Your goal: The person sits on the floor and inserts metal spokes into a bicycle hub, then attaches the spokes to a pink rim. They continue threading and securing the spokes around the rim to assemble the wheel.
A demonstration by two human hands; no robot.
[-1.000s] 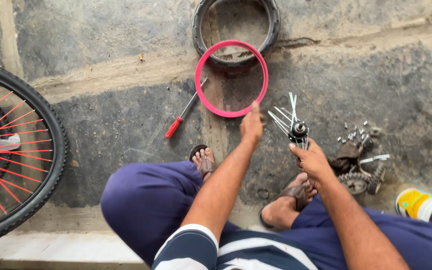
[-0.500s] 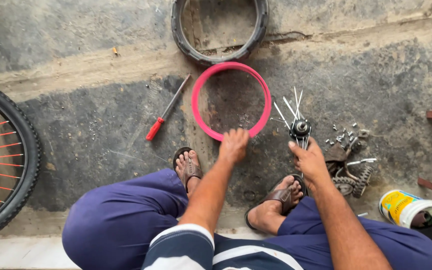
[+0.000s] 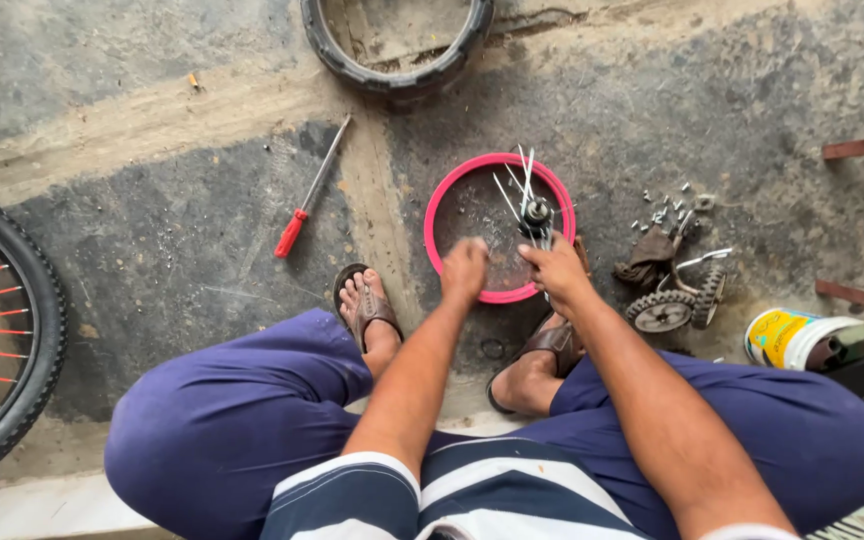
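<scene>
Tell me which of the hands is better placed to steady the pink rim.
Left, probably. The left hand is at the near edge of the pink rim and looks free, while the right hand holds the hub with spokes.

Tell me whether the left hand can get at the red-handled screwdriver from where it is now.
Probably yes. The left hand rests at the pink rim, and the screwdriver lies in the open on the ground off to the left, with nothing between them but bare ground.
</scene>
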